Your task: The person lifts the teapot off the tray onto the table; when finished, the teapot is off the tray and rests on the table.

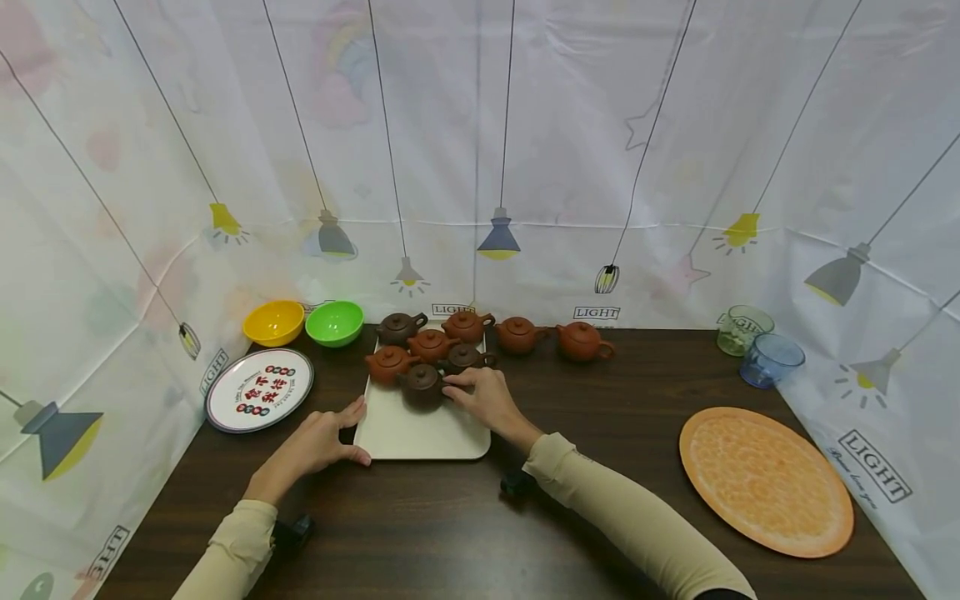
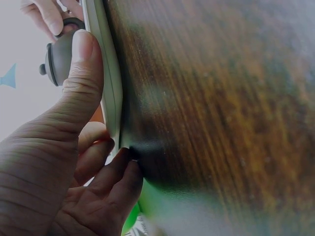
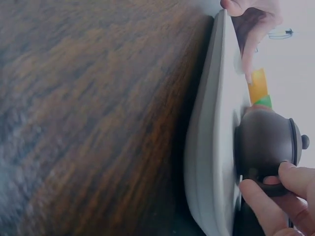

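A cream rectangular tray (image 1: pixel 420 437) bears several small clay teapots, dark brown and reddish brown, grouped toward its back. My right hand (image 1: pixel 487 400) pinches the handle of the nearest dark brown teapot (image 1: pixel 422 387); in the right wrist view that teapot (image 3: pixel 266 140) is upright on the tray or very close to it, lid on. My left hand (image 1: pixel 318 442) holds the tray's left front corner, its thumb (image 2: pixel 83 64) along the rim and its fingertips at the tray's edge. Another dark teapot (image 1: pixel 462 358) and a reddish one (image 1: pixel 390 365) stand just behind the held teapot.
Two reddish teapots, one (image 1: pixel 519 335) near the tray and one (image 1: pixel 582 342) farther right, stand on the dark wooden table. At left are a yellow bowl (image 1: pixel 273 323), a green bowl (image 1: pixel 334 323) and a printed plate (image 1: pixel 258 390). Right: two glasses (image 1: pixel 771 360) and a round orange-brown mat (image 1: pixel 765 482).
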`<move>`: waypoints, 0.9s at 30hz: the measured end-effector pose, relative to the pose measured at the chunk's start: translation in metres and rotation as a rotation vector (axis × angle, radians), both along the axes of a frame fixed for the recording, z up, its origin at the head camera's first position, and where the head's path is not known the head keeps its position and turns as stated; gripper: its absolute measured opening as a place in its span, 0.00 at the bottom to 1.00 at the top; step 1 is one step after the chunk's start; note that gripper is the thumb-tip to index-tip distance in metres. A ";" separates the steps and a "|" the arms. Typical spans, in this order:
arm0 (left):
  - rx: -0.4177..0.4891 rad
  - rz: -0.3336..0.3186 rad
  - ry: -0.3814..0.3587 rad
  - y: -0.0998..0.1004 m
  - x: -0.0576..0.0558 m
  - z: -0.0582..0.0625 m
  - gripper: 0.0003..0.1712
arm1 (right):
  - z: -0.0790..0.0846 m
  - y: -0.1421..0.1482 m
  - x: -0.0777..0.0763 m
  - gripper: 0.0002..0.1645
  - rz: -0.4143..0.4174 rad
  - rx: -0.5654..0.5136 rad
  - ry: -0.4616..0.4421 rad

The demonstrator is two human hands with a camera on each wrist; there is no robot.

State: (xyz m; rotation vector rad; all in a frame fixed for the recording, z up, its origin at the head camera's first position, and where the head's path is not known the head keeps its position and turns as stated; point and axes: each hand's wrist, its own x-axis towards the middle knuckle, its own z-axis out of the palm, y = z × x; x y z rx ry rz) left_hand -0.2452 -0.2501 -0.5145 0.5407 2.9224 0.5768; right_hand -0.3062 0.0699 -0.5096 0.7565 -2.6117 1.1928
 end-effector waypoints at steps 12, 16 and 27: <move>0.000 -0.009 0.006 0.001 0.000 0.000 0.59 | 0.009 0.012 -0.003 0.12 -0.029 -0.018 0.087; 0.001 -0.009 -0.006 0.001 0.000 0.001 0.59 | 0.023 0.027 -0.003 0.11 -0.043 -0.047 0.058; 0.032 -0.065 0.051 -0.007 -0.005 -0.011 0.61 | 0.050 0.095 -0.002 0.14 -0.153 -0.087 0.083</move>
